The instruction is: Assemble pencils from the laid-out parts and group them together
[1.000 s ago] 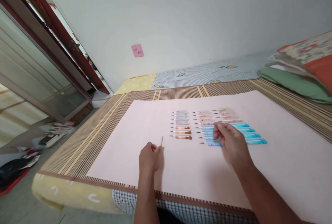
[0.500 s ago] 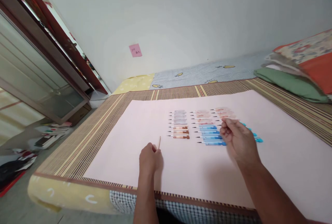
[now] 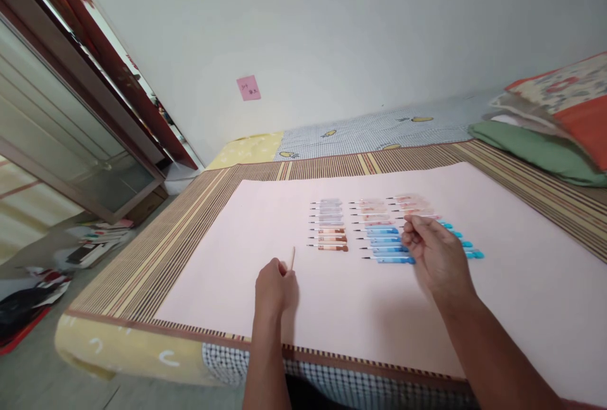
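My left hand (image 3: 272,283) is closed around a thin pale stick (image 3: 293,259), whose tip points up and away from me, over the pink sheet (image 3: 213,264). My right hand (image 3: 436,252) is pinched above the rows of slim pencils; whether anything is between its fingertips I cannot make out. Beside and under it lie blue pencils (image 3: 386,248), with turquoise-ended pencils (image 3: 474,255) showing past its far side. Pinkish pencils (image 3: 370,211) lie further back. To the left are brown-ended pencils (image 3: 332,240) and grey pencils (image 3: 327,211), their dark tips pointing left.
The sheet lies on a striped mat (image 3: 142,271) over a bed. A green folded cloth (image 3: 535,147) and an orange patterned pillow (image 3: 578,109) are at the right. On the wall is a pink note (image 3: 249,88). A glass-panelled door (image 3: 71,119) stands left.
The view has shifted slightly. Both hands keep nearly the same pose and place, the left still with the stick, the right still above the pencils.
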Action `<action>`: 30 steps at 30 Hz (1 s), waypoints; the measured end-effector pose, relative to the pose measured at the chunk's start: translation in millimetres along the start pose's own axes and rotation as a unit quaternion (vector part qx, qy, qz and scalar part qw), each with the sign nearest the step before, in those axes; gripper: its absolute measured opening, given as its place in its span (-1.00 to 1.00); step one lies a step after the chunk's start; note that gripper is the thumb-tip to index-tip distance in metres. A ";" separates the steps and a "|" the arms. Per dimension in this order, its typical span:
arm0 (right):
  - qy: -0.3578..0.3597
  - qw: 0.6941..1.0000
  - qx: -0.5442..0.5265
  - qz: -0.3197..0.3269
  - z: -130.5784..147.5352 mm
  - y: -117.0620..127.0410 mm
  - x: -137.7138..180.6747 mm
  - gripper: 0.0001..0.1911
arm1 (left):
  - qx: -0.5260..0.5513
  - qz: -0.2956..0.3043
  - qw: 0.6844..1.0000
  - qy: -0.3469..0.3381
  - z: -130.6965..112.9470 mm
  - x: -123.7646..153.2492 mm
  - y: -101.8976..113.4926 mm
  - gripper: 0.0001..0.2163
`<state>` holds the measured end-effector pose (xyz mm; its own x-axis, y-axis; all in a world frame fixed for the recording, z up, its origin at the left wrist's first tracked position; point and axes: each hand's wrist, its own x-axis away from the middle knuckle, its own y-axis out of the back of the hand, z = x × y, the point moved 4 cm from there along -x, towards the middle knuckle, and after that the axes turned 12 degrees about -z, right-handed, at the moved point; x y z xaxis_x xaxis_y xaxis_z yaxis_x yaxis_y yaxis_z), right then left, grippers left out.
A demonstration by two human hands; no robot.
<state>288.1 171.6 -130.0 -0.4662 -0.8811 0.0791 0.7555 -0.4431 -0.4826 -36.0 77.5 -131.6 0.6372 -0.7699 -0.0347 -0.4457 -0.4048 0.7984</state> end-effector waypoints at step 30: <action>-0.010 0.999 0.040 0.024 -2.9 -8.9 11.6 -0.73 | 0.101 0.078 0.991 0.033 22.3 -2.1 -7.4 -0.83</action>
<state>274.7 165.8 -127.4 -0.4195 -0.9047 0.0747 0.8119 -0.4108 -0.4148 -48.0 71.1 -150.8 0.5872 -0.7996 0.1255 -0.6554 -0.3787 0.6535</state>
